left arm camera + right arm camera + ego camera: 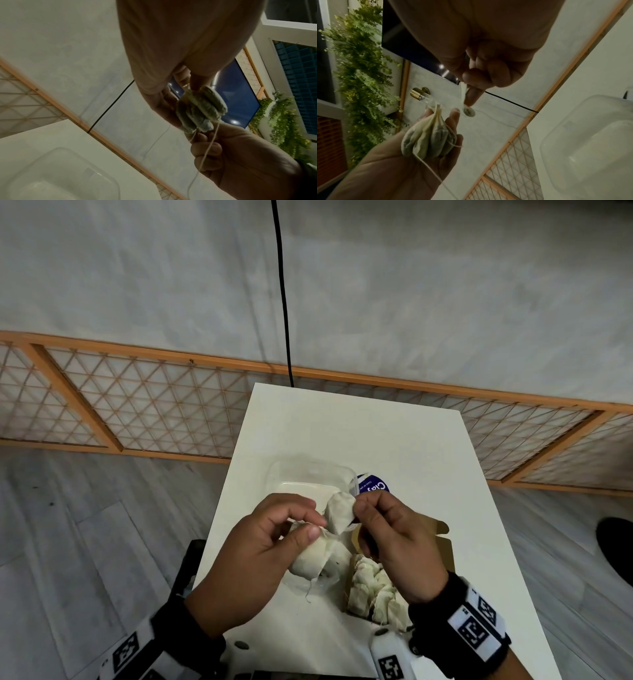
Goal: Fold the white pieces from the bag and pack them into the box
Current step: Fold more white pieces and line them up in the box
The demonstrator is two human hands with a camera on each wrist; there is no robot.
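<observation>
Both hands are raised over the white table. My left hand grips a bunch of white cloth pieces with loose threads hanging; the bunch lies in its curled fingers in the right wrist view. My right hand pinches the edge of one white piece that stands up between the hands. The pinched strip shows in the right wrist view. To the right, under my right wrist, a brown cardboard box holds several folded white pieces.
A clear plastic container sits on the table just behind my hands. A blue-labelled round item lies beside it. A black cable drops behind the table's far edge. A wooden lattice panel lines the wall.
</observation>
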